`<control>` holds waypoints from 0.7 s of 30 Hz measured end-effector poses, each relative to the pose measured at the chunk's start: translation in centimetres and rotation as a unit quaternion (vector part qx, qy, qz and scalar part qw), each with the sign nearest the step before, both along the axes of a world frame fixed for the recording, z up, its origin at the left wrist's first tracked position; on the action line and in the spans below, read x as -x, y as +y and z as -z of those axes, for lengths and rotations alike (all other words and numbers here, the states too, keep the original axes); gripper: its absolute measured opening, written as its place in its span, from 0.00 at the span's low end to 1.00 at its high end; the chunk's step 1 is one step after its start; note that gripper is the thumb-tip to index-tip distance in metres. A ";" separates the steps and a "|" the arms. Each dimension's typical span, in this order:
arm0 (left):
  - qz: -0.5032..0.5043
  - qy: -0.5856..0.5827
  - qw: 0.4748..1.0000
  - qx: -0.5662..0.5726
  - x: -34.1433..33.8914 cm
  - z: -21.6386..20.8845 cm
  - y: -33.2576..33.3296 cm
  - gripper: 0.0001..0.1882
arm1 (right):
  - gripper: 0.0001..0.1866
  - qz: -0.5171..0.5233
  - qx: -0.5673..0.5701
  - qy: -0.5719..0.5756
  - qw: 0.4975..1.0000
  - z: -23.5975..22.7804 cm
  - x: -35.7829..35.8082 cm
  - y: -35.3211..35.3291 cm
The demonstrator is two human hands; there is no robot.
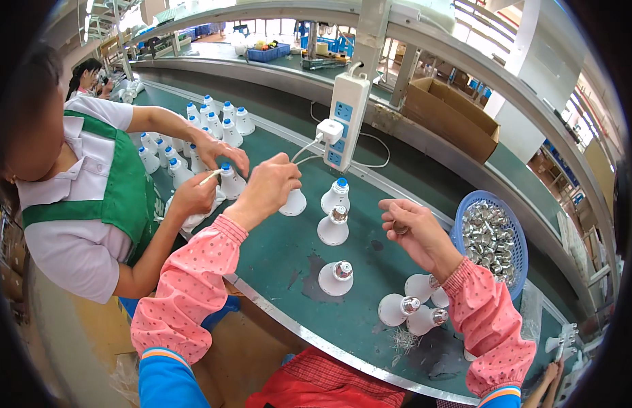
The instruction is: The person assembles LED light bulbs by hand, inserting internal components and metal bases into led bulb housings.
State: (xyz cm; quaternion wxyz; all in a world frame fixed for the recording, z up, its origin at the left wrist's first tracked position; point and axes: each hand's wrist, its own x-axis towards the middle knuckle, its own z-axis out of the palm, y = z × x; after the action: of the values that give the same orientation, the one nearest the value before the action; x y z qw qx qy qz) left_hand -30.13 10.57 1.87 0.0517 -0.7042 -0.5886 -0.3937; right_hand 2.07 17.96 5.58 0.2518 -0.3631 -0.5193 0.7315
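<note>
My left hand (269, 187) is closed over the top of a white cone-shaped bulb (293, 204), which its fingers partly hide. In my curled right hand (424, 238) sits a small metal screw cap (400, 228). Between the hands stand a bulb with a blue top (336, 196) and, just nearer, a bulb with a silver cap (333, 226). Another capped bulb (337, 278) stands alone closer to the bench edge. Several more capped bulbs (392, 310) cluster below my right wrist. Beyond that wrist, a blue basket (522, 253) holds many metal caps.
At left, a co-worker in a green apron (118, 183) handles a blue-topped bulb and a thin pale stick, beside several blue-topped bulbs (214, 126). A white power strip (348, 102) with a plugged-in adapter stands behind. Wire scraps (404, 338) lie on the green bench (288, 255).
</note>
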 end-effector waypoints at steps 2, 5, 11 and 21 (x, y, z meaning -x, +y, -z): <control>0.002 -0.016 1.000 0.011 0.0 -0.2 0.3 0.08 | 0.17 0.003 0.026 0.020 0.999 -0.5 -0.5 -0.5; 0.016 -0.029 0.999 0.013 0.6 -0.3 0.9 0.07 | 0.19 0.005 0.066 0.052 0.996 -1.6 -0.4 -1.5; -0.028 -0.008 0.999 -0.017 0.0 0.8 1.0 0.07 | 0.19 -0.060 0.089 0.075 0.991 -1.6 -0.6 -3.6; -0.047 -0.165 0.984 -0.038 -0.2 1.9 0.2 0.06 | 0.19 -0.063 0.079 0.055 0.993 -1.3 -0.3 -4.5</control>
State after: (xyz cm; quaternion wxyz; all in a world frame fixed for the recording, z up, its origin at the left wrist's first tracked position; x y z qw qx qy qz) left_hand -29.89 10.76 -0.05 -0.0012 -0.5986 -0.6059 -0.5239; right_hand 2.39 13.49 6.89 0.2035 -0.3076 -0.4670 0.8036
